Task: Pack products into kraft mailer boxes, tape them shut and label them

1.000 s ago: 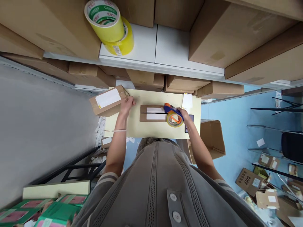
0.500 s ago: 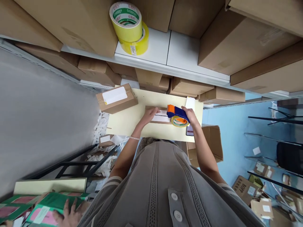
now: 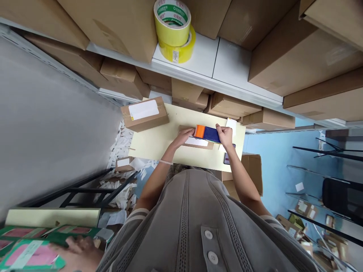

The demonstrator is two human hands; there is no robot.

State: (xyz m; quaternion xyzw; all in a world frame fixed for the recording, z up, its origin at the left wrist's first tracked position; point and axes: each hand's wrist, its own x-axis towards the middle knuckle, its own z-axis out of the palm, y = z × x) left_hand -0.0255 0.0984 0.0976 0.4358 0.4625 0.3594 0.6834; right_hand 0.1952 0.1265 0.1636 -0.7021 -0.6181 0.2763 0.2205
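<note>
A small brown cardboard box (image 3: 211, 145) with a white label lies flat on the cream table. My left hand (image 3: 183, 137) rests on its left part, fingers stretched along the top, fingertips beside the dispenser's orange end. My right hand (image 3: 225, 136) is closed around the back of a blue and orange tape dispenser (image 3: 212, 135). The dispenser lies level over the box, and its tape roll is mostly hidden beneath it. Just right of the box, partly behind my right wrist, is a phone (image 3: 226, 158).
A larger labelled box (image 3: 146, 114) sits at the table's (image 3: 159, 145) left end. Above, a shelf (image 3: 202, 56) bears two yellow tape rolls (image 3: 173, 36) and big cartons. An open carton (image 3: 252, 172) stands at the right. Another person's hand (image 3: 78, 253) touches green packages (image 3: 31, 251) lower left.
The dispenser has tipped level and shifted left, its orange end now at my left fingertips. My left hand has flattened against the box. The camera view has swung slightly.
</note>
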